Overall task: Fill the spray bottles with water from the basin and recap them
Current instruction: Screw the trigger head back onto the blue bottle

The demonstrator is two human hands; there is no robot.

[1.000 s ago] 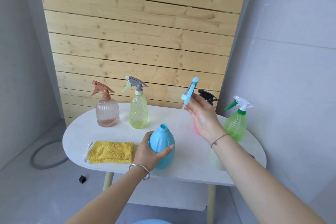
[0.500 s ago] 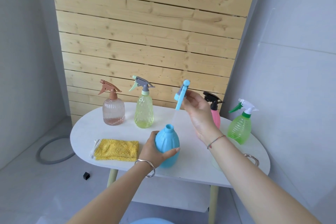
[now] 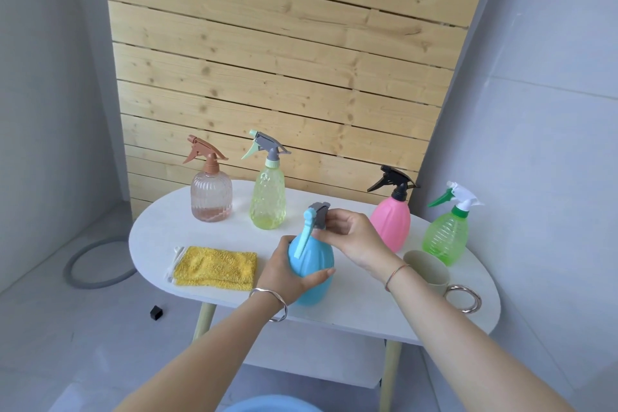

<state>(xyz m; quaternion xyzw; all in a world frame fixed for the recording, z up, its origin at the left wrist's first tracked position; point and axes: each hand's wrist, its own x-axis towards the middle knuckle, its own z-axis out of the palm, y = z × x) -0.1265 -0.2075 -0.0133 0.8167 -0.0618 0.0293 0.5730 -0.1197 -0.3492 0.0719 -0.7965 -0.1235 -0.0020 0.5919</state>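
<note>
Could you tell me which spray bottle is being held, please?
Only the opaque light-blue plastic spray bottle: the left hand grips its body, the right hand its sprayer head; no other is touched.

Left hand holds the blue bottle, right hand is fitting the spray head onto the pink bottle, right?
No. In the head view the left hand holds the blue bottle, and the right hand is fitting the spray head onto that same bottle.

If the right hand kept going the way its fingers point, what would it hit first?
The right hand grips the spray head atop the blue bottle; beyond it, the line likely reaches the yellow-green spray bottle, though depth is unclear.
</note>
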